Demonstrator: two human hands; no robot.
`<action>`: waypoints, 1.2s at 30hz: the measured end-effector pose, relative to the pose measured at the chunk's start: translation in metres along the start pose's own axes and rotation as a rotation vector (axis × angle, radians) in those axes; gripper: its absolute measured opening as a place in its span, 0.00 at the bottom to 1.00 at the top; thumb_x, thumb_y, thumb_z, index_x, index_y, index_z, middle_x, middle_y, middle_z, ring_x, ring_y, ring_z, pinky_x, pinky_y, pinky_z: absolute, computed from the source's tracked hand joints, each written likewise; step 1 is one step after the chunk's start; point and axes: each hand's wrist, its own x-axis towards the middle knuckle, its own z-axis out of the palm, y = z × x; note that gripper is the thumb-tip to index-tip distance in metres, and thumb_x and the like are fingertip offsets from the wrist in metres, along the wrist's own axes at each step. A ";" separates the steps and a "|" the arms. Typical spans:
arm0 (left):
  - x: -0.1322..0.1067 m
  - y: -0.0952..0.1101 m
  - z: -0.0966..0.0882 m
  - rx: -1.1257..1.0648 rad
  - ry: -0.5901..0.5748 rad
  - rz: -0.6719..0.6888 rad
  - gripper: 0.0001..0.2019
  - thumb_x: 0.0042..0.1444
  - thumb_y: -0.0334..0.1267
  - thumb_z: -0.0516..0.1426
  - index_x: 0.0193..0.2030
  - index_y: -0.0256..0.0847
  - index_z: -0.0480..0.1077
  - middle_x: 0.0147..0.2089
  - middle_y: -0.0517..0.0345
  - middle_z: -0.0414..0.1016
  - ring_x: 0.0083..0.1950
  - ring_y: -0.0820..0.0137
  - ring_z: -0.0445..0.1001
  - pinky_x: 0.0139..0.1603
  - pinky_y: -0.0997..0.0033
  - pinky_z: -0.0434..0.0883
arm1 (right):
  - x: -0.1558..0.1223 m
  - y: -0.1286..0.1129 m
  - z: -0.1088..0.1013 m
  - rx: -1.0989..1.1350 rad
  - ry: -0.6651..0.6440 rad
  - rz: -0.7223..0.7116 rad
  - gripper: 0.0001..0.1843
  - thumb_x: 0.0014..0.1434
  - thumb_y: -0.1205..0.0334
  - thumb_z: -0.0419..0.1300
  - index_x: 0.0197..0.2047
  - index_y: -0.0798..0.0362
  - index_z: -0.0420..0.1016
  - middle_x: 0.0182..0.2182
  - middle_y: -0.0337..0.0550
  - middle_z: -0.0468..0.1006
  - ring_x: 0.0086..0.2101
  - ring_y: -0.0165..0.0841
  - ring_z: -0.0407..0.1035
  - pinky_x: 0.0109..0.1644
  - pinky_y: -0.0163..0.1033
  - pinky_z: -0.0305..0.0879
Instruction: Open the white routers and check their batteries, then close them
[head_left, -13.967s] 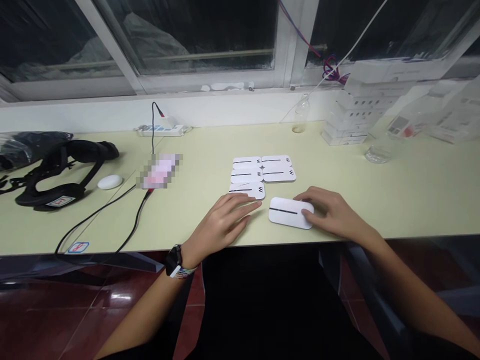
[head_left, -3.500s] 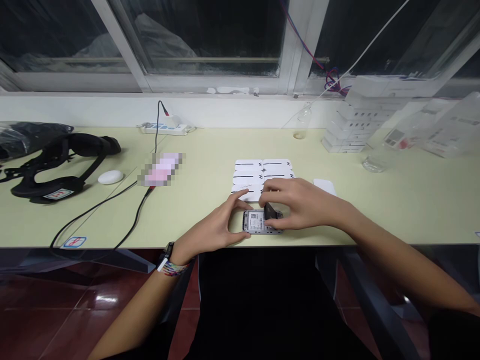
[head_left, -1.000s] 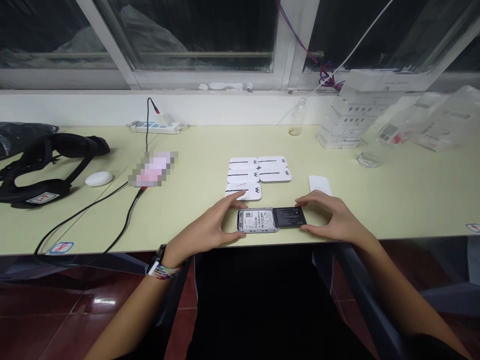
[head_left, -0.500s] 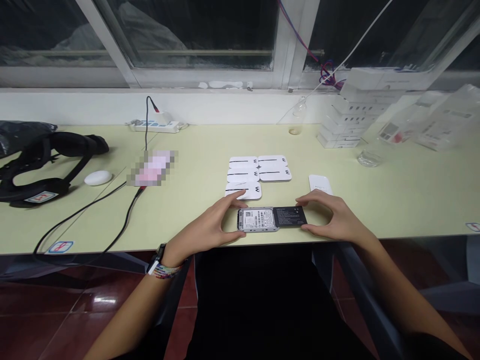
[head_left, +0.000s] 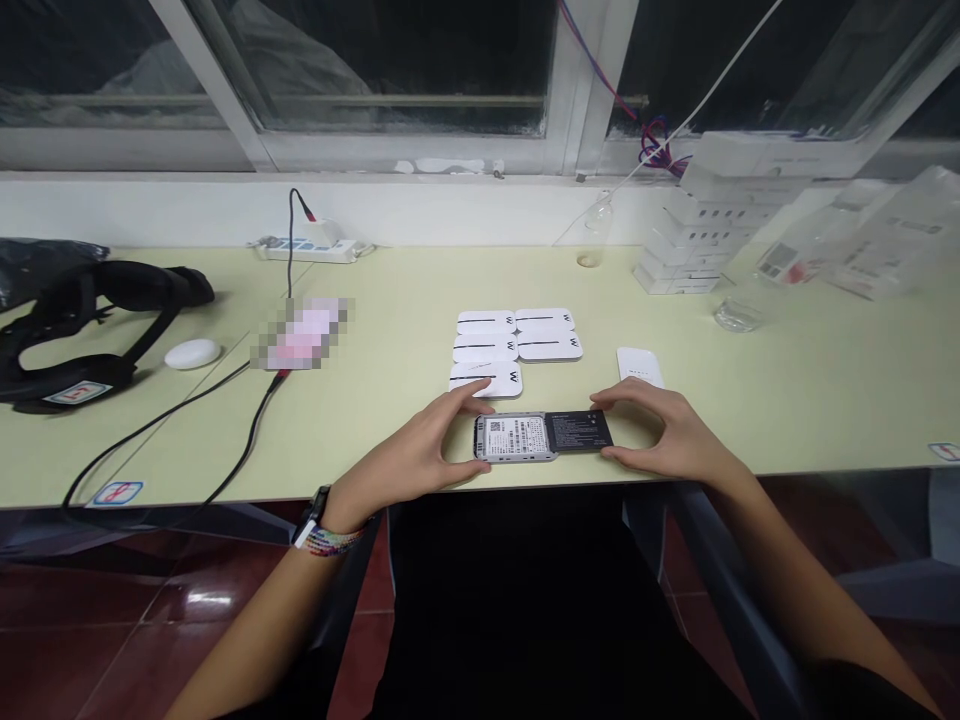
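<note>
Near the table's front edge, my left hand [head_left: 420, 440] grips the left end of a small opened electronic device [head_left: 514, 438], thumb on the near side and fingers on the far side. A white label with print and a square code shows inside its grey frame. My right hand [head_left: 667, 430] pinches the right end of a flat black battery [head_left: 579, 431]. The battery's left end touches or slightly overlaps the device's right end; I cannot tell which. Just behind my right hand lies a white cover [head_left: 640, 366]. Several white panels [head_left: 517, 345] marked with black lines sit beyond the device.
A blurred-out phone-like object [head_left: 304, 335] with a black cable lies at left, beside a white oval object [head_left: 193, 353] and a black head strap [head_left: 97, 330]. A power strip [head_left: 319, 248] stands by the wall. Stacked white boxes [head_left: 697, 225] and a clear cup [head_left: 738, 314] are at back right.
Almost nothing differs. The view has shifted very slightly; both hands keep the same hold on the device and the battery.
</note>
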 end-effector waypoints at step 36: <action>0.000 0.002 0.000 0.002 0.010 0.001 0.45 0.66 0.44 0.68 0.83 0.58 0.51 0.71 0.51 0.75 0.75 0.50 0.72 0.79 0.44 0.67 | 0.012 -0.006 0.004 0.057 0.090 -0.007 0.29 0.61 0.59 0.76 0.63 0.39 0.78 0.51 0.45 0.86 0.49 0.47 0.83 0.58 0.58 0.83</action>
